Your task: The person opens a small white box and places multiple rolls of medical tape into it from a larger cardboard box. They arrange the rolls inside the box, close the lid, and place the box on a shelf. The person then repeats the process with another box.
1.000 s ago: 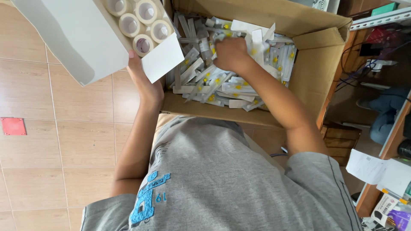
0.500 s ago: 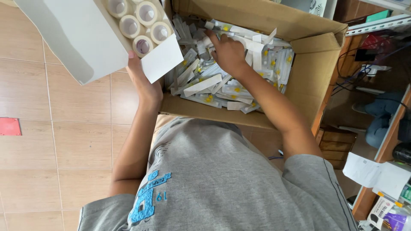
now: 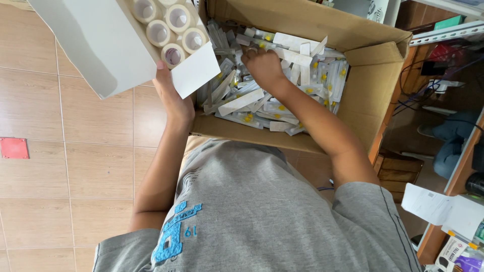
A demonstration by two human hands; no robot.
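Looking down from the head camera, the left hand (image 3: 174,103) is holding up a white carton (image 3: 91,43) by its underside, thumb against the open flap — so that grip is clamped on the carton. The carton is tilted, and its open end shows a cluster of white tape rolls (image 3: 171,25) packed side by side, hollow cores facing the camera. It hangs over the tiled floor (image 3: 75,151), right at the left edge of the big cardboard box (image 3: 373,75).

The right hand (image 3: 263,68) is down inside that cardboard box, knuckles up, fingers curled into a heap of small white sachets with yellow marks (image 3: 262,108). It's touching them for sure, but I honestly can't tell whether the grip has closed on one or is just resting on the pile — the fingertips are hidden.

Other stuff in the shot: grey T-shirt (image 3: 262,216) with a blue print fills the bottom, there's a red square (image 3: 13,148) on the floor at far left, and some loose papers (image 3: 443,209) on shelving at the right edge.
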